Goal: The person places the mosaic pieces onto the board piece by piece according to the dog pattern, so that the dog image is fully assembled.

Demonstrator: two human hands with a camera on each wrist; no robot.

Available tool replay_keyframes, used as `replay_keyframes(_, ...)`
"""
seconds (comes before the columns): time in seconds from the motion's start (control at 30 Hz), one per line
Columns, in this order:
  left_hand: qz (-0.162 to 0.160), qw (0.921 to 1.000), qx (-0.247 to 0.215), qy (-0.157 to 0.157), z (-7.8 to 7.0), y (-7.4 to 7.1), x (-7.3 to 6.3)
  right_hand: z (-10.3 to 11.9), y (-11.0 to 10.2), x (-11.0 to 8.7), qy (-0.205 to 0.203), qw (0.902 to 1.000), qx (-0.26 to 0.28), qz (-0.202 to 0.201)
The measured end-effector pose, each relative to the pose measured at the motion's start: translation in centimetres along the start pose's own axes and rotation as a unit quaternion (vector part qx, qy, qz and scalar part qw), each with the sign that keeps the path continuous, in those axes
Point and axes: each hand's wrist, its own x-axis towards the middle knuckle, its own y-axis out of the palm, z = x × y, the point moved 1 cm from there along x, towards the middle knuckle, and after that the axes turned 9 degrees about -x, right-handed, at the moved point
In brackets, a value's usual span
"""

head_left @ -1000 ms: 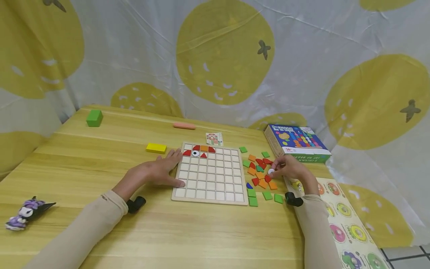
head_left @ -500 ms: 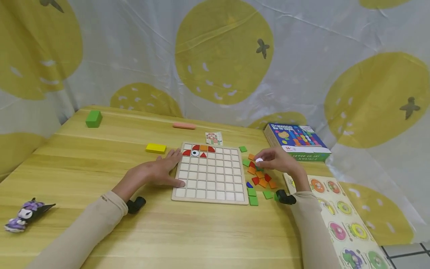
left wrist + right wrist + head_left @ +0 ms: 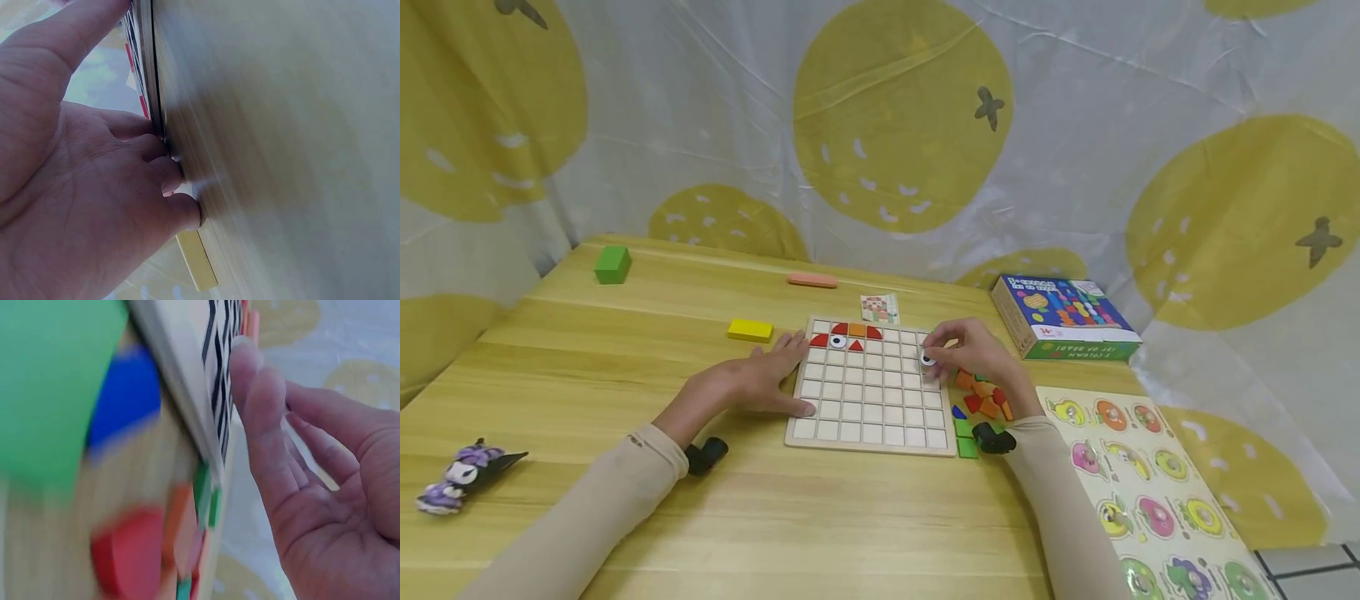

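A square wooden grid board (image 3: 871, 449) lies on the table, with several pieces in its upper left squares. Among them are red pieces (image 3: 818, 340), an orange square (image 3: 857, 331) and a round eye piece (image 3: 838, 342). My left hand (image 3: 756, 383) rests along the board's left edge, fingers and thumb spread; the left wrist view shows its fingertips (image 3: 187, 212) beside that edge. Between thumb and fingers, my right hand (image 3: 976, 352) pinches a second round eye piece (image 3: 927, 358) over the board's right side. In the right wrist view the piece is mostly hidden by the fingers (image 3: 265, 400).
Loose orange and red pieces (image 3: 988, 404), green squares (image 3: 967, 447) and a blue piece (image 3: 958, 412) lie right of the board. A picture card (image 3: 880, 309) sits behind it. Around stand a yellow block (image 3: 750, 331), a box (image 3: 1067, 317) and a fruit puzzle board (image 3: 1150, 479).
My right hand has carried the eye piece leftward from the loose pieces to over the board's right side. The left hand stays at the board's edge.
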Motion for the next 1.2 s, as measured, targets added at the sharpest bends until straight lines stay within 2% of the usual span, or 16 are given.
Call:
replay_keyframes(0.27, 0.000, 1.0000, -0.003, 0.003, 0.1, 0.0, 0.0, 2.1, 2.4, 2.4, -0.011, 0.9993, -0.025, -0.025)
replay_keyframes(0.37, 0.000, 1.0000, -0.005, 0.003, 0.1, 0.0, 0.0, 2.8, 3.2, 3.3, 0.001, 0.9997, -0.011, -0.022)
replay_keyframes(0.57, 0.001, 1.0000, -0.004, -0.001, 0.1, 0.0, 0.1, 3.6, 4.3, 4.5, 0.031, 0.9979, 0.053, -0.019)
replay_keyframes(0.8, 0.002, 1.0000, -0.001, -0.006, 0.0, 0.0, 0.1, 4.0, 4.7, 5.1, 0.052, 0.9961, 0.065, -0.027)
replay_keyframes(1.0, 0.003, 1.0000, 0.003, -0.004, -0.1, 0.0, 0.0, 4.1, 4.3, 4.7, 0.058, 0.9972, 0.037, -0.029)
replay_keyframes(1.2, 0.003, 1.0000, 0.006, -0.007, 0.0, 0.0, 0.1, 3.9, 4.2, 4.5, 0.042, 0.9987, -0.007, -0.027)
